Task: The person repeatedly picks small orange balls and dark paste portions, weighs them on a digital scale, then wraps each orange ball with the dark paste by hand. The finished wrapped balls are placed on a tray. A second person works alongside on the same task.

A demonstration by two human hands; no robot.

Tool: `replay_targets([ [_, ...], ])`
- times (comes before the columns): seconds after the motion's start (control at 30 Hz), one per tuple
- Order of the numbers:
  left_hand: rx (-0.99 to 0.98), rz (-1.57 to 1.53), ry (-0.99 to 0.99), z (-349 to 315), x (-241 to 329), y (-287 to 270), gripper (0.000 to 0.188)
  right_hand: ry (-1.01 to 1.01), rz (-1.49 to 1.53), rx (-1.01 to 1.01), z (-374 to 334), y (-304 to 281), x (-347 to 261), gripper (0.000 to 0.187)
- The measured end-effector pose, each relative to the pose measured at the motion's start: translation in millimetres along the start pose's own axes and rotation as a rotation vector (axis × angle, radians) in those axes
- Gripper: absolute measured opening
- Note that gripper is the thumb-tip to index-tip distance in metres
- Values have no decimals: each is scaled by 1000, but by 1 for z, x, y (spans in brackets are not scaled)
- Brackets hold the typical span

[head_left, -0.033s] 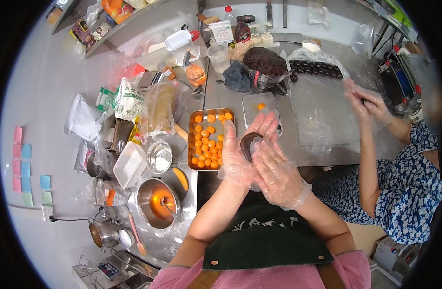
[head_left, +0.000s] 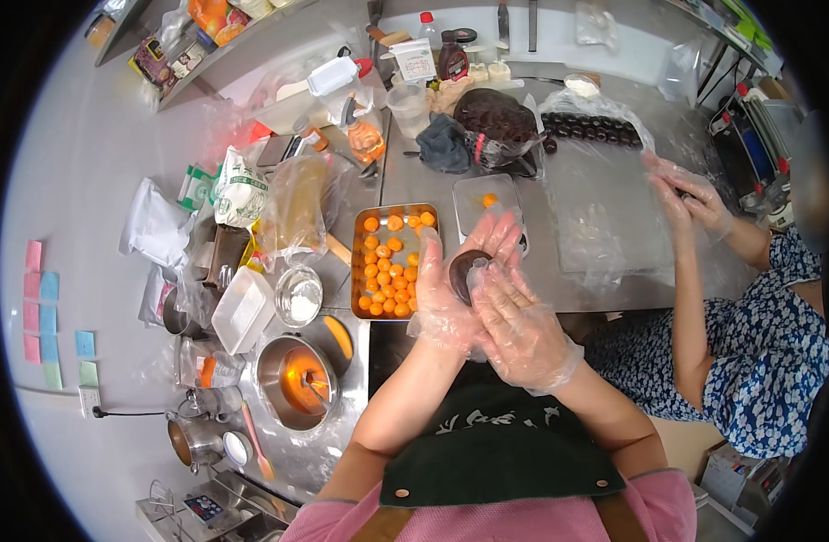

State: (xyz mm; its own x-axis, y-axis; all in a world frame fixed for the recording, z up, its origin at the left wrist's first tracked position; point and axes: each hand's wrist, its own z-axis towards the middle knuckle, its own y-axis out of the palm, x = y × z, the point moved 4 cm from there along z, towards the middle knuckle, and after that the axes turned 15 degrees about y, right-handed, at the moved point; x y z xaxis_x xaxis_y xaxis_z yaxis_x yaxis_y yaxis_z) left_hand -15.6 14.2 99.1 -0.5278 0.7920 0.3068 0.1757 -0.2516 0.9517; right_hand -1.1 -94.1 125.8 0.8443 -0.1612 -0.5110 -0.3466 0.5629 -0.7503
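Both my hands wear clear plastic gloves and meet in front of my apron. My left hand is palm up, its fingers stretched out, and bears a dark brown paste disc. Laid flat over the disc is my right hand, so the paste is pressed between the palms and partly hidden. Just left of my hands is a metal tray with several orange yolk-like balls in it. A scale with a single orange ball on it lies beyond my fingertips.
A co-worker's gloved hands close together at the right, beside a clear sheet and rows of dark balls. A dark paste mass sits at the back. Leftward are a pot of orange liquid, a flour bowl and bags.
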Motion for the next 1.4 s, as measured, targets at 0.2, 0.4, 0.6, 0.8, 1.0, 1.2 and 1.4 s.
replay_targets([
  [0.2,50,-59,-24,8,-5,-13,80,20,-17,-16,7,-5,11,51],
  [0.4,66,-33,-23,5,-3,-41,76,65,214,-112,18,19,20,44],
  [0.6,285,-75,101,-9,44,-76,76,572,124,218,32,46,136,23],
  [0.8,384,-88,141,-13,53,-75,85,535,-206,-42,86,113,215,31],
  [1.0,380,-158,132,1,56,-83,88,303,156,195,108,98,143,27],
  [1.2,216,-150,215,16,50,-87,82,-244,266,-126,66,81,19,42],
  [1.4,228,-91,182,16,42,-86,82,-171,231,-290,55,86,24,52],
])
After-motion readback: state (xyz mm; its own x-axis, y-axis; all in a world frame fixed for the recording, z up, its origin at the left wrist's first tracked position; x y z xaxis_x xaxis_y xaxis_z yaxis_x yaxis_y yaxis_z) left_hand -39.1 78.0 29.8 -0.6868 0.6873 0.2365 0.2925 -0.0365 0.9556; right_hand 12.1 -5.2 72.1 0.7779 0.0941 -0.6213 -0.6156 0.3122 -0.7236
